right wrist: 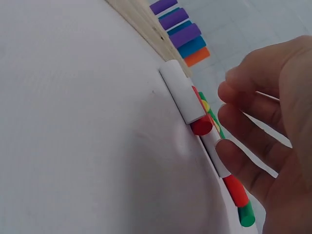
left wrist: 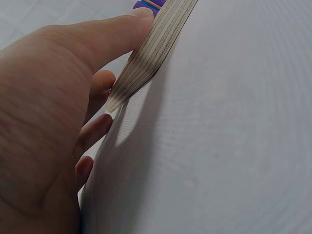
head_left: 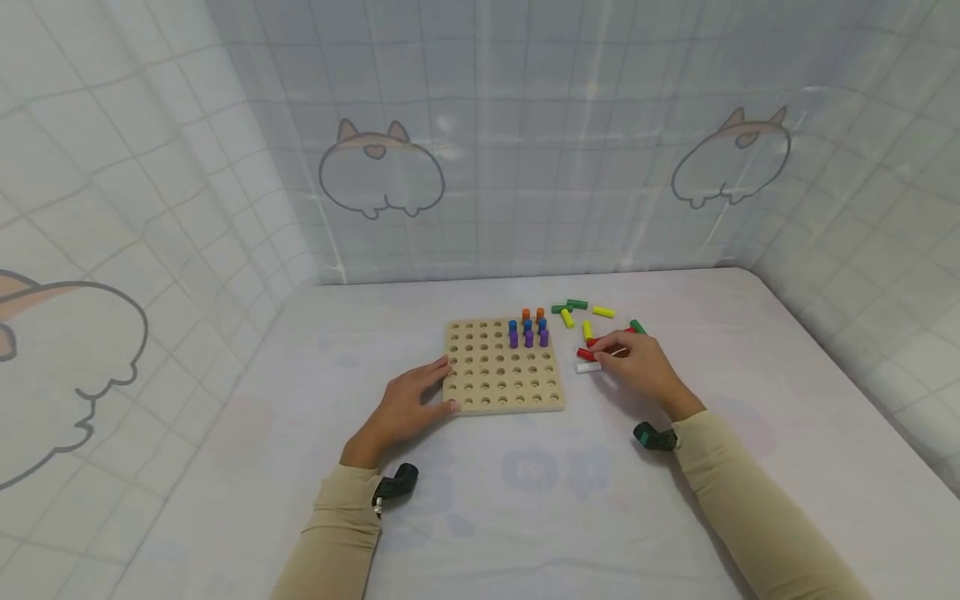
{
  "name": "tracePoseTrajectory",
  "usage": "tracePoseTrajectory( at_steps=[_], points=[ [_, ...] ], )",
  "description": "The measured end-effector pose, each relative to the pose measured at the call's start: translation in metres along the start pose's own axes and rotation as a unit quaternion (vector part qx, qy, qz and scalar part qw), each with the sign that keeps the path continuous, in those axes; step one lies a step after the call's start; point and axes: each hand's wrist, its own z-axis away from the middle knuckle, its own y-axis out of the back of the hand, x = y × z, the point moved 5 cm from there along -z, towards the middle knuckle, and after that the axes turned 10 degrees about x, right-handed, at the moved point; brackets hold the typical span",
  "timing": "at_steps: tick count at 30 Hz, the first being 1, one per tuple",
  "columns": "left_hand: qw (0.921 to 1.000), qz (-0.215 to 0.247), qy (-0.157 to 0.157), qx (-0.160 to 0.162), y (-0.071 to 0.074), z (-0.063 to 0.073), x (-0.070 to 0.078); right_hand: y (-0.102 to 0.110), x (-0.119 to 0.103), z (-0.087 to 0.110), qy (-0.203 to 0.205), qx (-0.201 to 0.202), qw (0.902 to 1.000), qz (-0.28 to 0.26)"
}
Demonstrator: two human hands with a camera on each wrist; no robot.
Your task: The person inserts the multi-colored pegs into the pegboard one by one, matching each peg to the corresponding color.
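A wooden pegboard [head_left: 502, 407] with rows of round holes lies on the table. Purple pegs [head_left: 528, 339], blue pegs [head_left: 513, 327] and orange pegs [head_left: 526, 315] stand upright in its back right part. My left hand [head_left: 408, 404] rests at the board's front left corner, fingers along the left edge, thumb by the front edge. To the right of the board, my right hand [head_left: 637, 362] is over loose pegs, fingers loosely bent, with nothing visible between them. Close to its fingertips lie a white peg [right wrist: 183, 91] and a red peg [right wrist: 202, 126].
Behind my right hand are scattered yellow pegs [head_left: 603, 312] and green pegs [head_left: 577, 304]. The table [head_left: 517, 517] is covered with a pale cloth. Patterned sheet walls [head_left: 525, 208] stand at the back and both sides.
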Motion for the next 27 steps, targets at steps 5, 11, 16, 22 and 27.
tracePoseTrajectory(
  at_steps=[5,11,16,22,27],
  points=[
    [1.0,-0.001,0.002,-0.003,-0.001,0.0,-0.001,-0.004,-0.005,0.003,0.012,-0.016,0.9997,0.017],
    [1.0,-0.004,0.003,-0.004,-0.002,0.0,-0.002,-0.008,-0.005,0.006,0.019,-0.029,0.9992,0.019],
    [1.0,-0.004,0.001,-0.002,-0.002,0.001,-0.005,-0.011,-0.004,0.005,0.042,-0.033,0.9979,0.036],
    [1.0,-0.001,0.002,-0.001,-0.001,0.002,-0.004,-0.013,-0.003,0.006,0.061,-0.042,0.9954,0.06],
    [1.0,0.0,-0.006,0.005,-0.001,0.001,-0.003,-0.013,-0.001,0.006,0.053,-0.05,0.995,0.069]
  ],
)
